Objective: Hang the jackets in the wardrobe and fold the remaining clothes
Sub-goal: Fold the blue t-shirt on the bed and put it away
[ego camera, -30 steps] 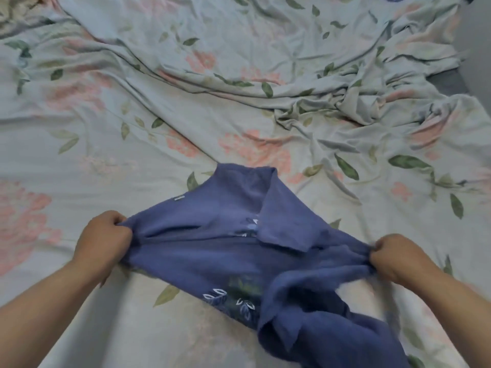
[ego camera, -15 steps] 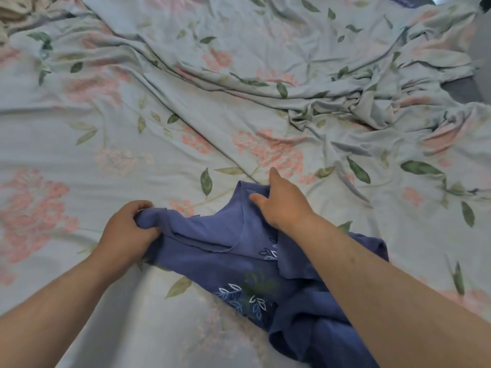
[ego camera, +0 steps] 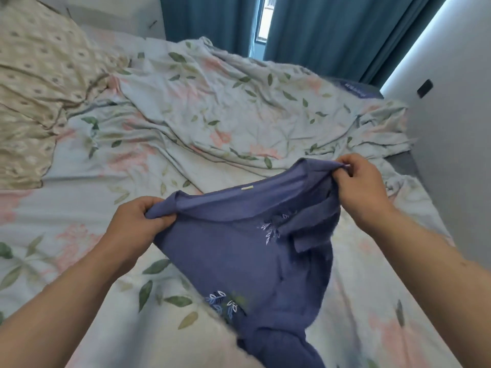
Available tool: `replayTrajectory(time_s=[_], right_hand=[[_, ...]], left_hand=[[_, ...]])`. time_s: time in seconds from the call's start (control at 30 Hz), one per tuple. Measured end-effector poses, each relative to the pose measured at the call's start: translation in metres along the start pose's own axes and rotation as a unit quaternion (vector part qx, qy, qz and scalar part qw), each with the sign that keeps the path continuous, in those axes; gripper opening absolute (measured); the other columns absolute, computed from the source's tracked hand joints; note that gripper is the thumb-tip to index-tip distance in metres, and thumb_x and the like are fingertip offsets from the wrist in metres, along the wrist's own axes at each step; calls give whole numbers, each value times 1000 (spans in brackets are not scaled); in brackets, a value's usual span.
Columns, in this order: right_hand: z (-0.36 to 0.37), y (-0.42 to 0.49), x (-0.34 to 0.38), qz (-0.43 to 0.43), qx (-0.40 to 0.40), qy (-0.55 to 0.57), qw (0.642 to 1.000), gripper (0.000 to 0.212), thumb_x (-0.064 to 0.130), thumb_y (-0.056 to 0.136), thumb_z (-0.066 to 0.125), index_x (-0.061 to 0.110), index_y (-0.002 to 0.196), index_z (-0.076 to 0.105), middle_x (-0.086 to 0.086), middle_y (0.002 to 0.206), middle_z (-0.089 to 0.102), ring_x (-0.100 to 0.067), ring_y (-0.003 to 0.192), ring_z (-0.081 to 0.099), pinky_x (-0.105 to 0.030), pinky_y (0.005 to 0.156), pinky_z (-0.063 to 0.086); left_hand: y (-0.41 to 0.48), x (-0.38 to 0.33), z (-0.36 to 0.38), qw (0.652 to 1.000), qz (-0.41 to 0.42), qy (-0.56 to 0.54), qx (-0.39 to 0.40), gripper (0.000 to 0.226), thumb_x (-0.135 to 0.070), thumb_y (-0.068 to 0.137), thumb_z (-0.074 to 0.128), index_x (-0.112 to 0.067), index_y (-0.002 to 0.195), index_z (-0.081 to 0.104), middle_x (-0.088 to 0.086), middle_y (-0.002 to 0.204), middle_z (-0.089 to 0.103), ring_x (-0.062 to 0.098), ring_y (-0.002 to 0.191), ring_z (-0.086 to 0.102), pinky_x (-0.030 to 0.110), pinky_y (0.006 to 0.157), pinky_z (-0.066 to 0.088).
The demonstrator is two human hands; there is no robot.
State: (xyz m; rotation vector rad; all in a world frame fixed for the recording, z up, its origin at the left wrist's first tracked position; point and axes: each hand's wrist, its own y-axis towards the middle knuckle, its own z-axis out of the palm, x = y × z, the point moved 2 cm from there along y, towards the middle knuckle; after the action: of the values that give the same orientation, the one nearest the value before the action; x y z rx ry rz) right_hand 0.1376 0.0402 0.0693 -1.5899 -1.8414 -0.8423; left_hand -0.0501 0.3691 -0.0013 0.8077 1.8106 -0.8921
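we are holding the purple top (ego camera: 247,243) up over the bed (ego camera: 66,208), one shoulder end in each hand. our left hand (ego camera: 135,224) is curling its fingers and thumb round the bunched left end, and our right hand (ego camera: 358,187) is pinching the right end between thumb and fingertips, a little higher and farther out. to do this step well, we judge that we should be pulling the two ends apart until the neckline is running straight, giving the cloth a light shake so the twisted lower part drops open, then laying it flat on the floral sheet (ego camera: 212,110) before making any fold. gripping at matching seams is likely to be keeping the fold square.

the top is looking soft and thin, a dusky purple with small white and blue leaf embroidery near the chest and lower down, and a pale tag at the neck. its lower part is hanging crumpled toward us, partly folded over itself.
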Motion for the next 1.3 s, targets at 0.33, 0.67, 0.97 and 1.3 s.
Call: replayTrajectory(time_s=[0.33,0.67,0.97,1.3], right_hand=[[-233,27,229,-100,-147,2,984,29,1,90,44,18,84,67,6,81,65,-13,78,56,-19,67,45],[-404,8,404,-122,-216,55,967,30,1,88,38,18,76,61,0,81,62,-19,77,54,-28,64,40],[-504,-59,496,-211,-249,22,945,30,30,91,66,14,66,64,4,61,60,-15,62,51,-30,59,40],[-545,-140,521,-233,-197,61,950,20,18,96,60,8,83,70,-9,78,69,-19,71,59,-34,70,48]], left_hand=[[-41,-295,-85,976,215,-5,5,25,-22,67,79,-22,64,54,-10,51,50,1,46,42,27,50,31],[-110,-546,-190,931,364,18,29,38,-46,52,58,-17,77,60,-6,69,56,11,68,48,31,65,35],[-160,-653,-254,898,434,47,-53,24,-46,68,65,-23,67,61,-12,54,52,13,58,46,27,56,35],[-220,-662,-284,892,445,-42,75,22,-32,78,69,-18,92,79,11,91,76,21,82,72,37,77,54]])
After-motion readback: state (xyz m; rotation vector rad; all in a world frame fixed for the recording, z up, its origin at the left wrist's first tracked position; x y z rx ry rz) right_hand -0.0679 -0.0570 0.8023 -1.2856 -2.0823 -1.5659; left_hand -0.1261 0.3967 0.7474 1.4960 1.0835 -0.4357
